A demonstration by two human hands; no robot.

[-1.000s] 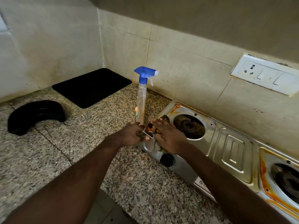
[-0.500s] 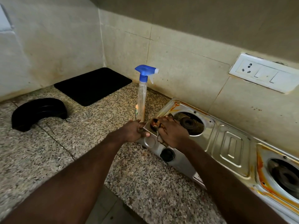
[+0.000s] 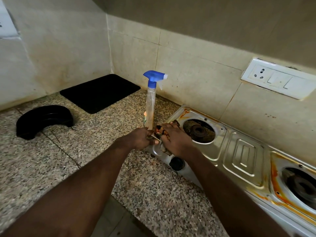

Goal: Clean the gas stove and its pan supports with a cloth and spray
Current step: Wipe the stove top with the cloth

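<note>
Wiping at the near-left corner of the stove point(image 3: 242, 151) looks under way: right hand point(image 3: 176, 141) clenches a soiled cloth point(image 3: 159, 131) against it, left hand point(image 3: 139, 139) grips the corner's edge. Next, likely the stained burner rims point(image 3: 275, 178) rightward. Spray bottle point(image 3: 150, 106) stands just beyond the hands, easily knocked; room to move lies over the table point(image 3: 68, 159) leftward.

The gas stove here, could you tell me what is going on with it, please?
A person is cleaning the gas stove at its left corner. The right hand holds a grimy cloth against it, and the left hand grips the stove's edge beside it. The spray bottle stands upright on the counter just behind the hands. Orange stains show around the burners.
</note>
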